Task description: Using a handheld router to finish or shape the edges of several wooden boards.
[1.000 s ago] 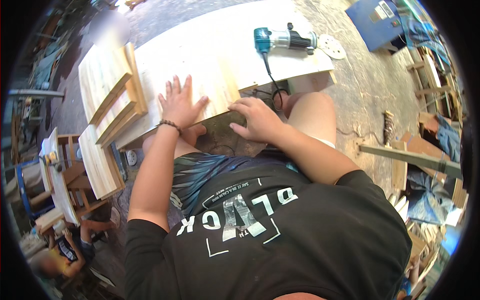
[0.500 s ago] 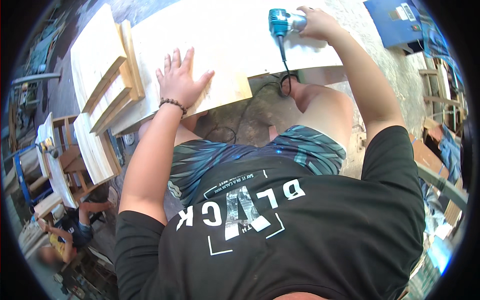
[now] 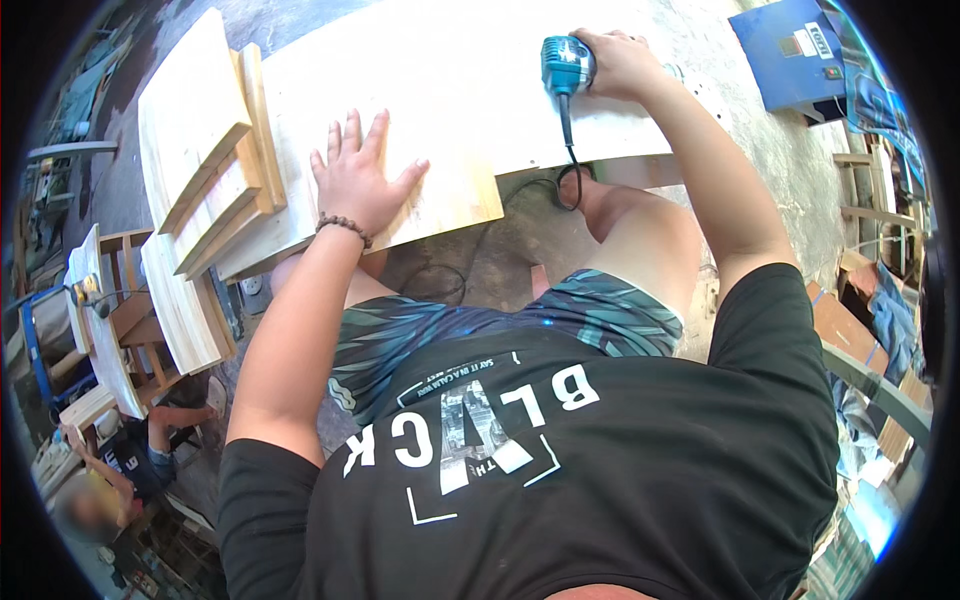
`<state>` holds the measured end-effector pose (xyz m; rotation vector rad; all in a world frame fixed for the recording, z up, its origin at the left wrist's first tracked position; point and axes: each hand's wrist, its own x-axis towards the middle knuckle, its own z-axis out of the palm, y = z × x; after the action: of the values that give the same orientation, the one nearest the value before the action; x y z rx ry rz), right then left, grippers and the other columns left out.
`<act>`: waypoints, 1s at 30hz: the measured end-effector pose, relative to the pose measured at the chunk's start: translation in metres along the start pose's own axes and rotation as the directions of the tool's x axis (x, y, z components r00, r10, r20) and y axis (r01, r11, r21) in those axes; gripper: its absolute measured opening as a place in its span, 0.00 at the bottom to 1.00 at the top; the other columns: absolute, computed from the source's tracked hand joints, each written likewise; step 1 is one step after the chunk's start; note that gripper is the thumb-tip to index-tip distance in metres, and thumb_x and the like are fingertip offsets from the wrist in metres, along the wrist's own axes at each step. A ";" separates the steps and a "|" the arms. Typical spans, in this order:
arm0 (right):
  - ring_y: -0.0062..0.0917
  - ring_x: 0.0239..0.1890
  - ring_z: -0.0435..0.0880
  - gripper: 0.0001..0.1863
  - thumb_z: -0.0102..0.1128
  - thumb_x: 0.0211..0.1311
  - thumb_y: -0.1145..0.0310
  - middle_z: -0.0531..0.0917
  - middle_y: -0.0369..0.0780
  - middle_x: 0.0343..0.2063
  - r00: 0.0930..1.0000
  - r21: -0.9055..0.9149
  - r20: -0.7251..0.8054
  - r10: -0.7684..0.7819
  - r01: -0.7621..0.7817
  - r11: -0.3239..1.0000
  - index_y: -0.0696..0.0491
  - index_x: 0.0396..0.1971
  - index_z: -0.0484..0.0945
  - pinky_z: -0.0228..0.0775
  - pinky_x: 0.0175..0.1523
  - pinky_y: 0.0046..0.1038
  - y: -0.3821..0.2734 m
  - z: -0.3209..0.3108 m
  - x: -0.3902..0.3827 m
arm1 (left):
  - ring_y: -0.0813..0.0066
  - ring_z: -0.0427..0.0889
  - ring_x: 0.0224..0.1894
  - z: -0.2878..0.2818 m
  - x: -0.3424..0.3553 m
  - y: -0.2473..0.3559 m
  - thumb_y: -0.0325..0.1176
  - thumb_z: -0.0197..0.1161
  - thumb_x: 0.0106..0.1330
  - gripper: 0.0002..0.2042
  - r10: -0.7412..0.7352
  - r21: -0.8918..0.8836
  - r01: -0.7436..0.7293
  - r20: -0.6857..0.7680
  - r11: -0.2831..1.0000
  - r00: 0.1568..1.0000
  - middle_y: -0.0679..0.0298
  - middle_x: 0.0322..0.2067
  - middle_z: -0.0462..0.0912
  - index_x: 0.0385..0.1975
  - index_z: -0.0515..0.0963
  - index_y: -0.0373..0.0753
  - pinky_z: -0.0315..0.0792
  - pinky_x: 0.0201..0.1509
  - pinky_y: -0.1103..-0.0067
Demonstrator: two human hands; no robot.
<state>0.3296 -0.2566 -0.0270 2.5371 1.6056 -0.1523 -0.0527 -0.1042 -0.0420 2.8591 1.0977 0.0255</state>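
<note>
My left hand (image 3: 362, 175) lies flat on a broad pale wooden board (image 3: 450, 90), fingers spread, with a beaded bracelet at the wrist. Farther right, my right hand (image 3: 622, 65) is wrapped round the body of a teal-and-silver trim router (image 3: 566, 66). The router is over the board's right part, and its black cord (image 3: 567, 125) drops past the near edge. My hand hides most of its lower body, so the bit cannot be seen. Close to the board's near edge there is a stepped cutout, right of my left hand.
Stacked wooden pieces (image 3: 195, 125) rest on the board's left end. Past its right end stands a blue box (image 3: 785, 55). More timber frames (image 3: 185, 300) stand at left, near another person seated low (image 3: 130, 470). My bent leg (image 3: 650, 225) is beside the cord.
My right hand and the router have shifted slightly down, the hand now covering more of the silver body. My left hand stays flat on the board. The view has tilted a little.
</note>
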 end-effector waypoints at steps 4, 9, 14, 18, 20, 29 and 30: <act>0.44 0.50 0.88 0.44 0.76 0.39 0.68 0.89 0.47 0.46 0.998 0.056 0.027 -0.050 0.048 0.997 0.44 0.65 0.73 0.78 0.57 0.44 -0.003 -0.009 0.004 | 0.47 0.50 0.82 0.002 -0.001 -0.003 0.68 0.62 0.65 0.43 0.005 0.003 -0.005 -0.015 1.000 1.000 0.49 0.80 0.55 0.78 0.63 0.54 0.43 0.79 0.42; 0.46 0.52 0.87 0.44 0.78 0.38 0.69 0.88 0.48 0.46 0.997 0.153 0.070 -0.035 0.024 0.988 0.47 0.63 0.74 0.80 0.56 0.41 -0.006 -0.024 0.005 | 0.47 0.52 0.82 0.000 0.000 -0.003 0.68 0.62 0.65 0.43 -0.004 -0.018 0.004 -0.024 1.000 1.000 0.49 0.79 0.57 0.77 0.64 0.54 0.44 0.80 0.43; 0.46 0.53 0.87 0.42 0.80 0.39 0.67 0.88 0.48 0.49 0.985 0.420 -0.135 0.109 -0.042 0.907 0.49 0.62 0.75 0.78 0.58 0.41 -0.010 -0.047 -0.027 | 0.48 0.52 0.82 0.001 -0.001 -0.006 0.71 0.58 0.65 0.44 -0.004 -0.040 0.002 -0.045 0.999 0.999 0.48 0.79 0.56 0.78 0.64 0.54 0.44 0.80 0.43; 0.45 0.51 0.87 0.40 0.83 0.43 0.60 0.87 0.49 0.48 0.876 0.489 -0.448 0.177 0.075 0.869 0.52 0.59 0.75 0.77 0.59 0.41 0.003 -0.060 -0.068 | 0.47 0.60 0.78 0.012 -0.001 -0.005 0.66 0.62 0.65 0.41 0.009 0.005 -0.009 -0.151 1.000 0.989 0.47 0.74 0.66 0.74 0.69 0.47 0.53 0.79 0.49; 0.40 0.47 0.86 0.36 0.81 0.47 0.61 0.86 0.47 0.46 0.899 0.608 -0.290 0.328 -0.091 0.789 0.57 0.57 0.77 0.78 0.56 0.41 0.008 -0.064 -0.089 | 0.47 0.71 0.71 0.011 0.002 -0.006 0.60 0.65 0.62 0.37 -0.008 -0.225 0.009 0.006 0.974 1.000 0.44 0.64 0.77 0.64 0.76 0.36 0.64 0.75 0.59; 0.44 0.66 0.76 0.43 0.74 0.53 0.74 0.78 0.49 0.63 0.788 0.821 -0.559 0.260 0.569 0.041 0.62 0.71 0.66 0.62 0.76 0.47 -0.040 -0.026 -0.147 | 0.48 0.52 0.81 -0.006 -0.039 -0.025 0.62 0.57 0.69 0.41 0.073 -0.218 -0.074 -0.017 0.973 0.997 0.46 0.78 0.56 0.77 0.62 0.44 0.44 0.82 0.49; 0.44 0.67 0.76 0.42 0.74 0.53 0.74 0.77 0.49 0.64 0.832 0.861 -0.495 0.252 0.508 0.016 0.62 0.71 0.67 0.62 0.76 0.47 -0.045 -0.022 -0.163 | 0.47 0.50 0.82 -0.003 -0.060 -0.017 0.63 0.55 0.70 0.42 0.057 -0.211 -0.054 0.010 0.976 0.998 0.46 0.79 0.54 0.78 0.59 0.45 0.42 0.82 0.48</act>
<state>0.2200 -0.3792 0.0177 3.6355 2.6869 -1.1608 -0.1093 -0.1316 -0.0395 2.6945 0.9496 0.1148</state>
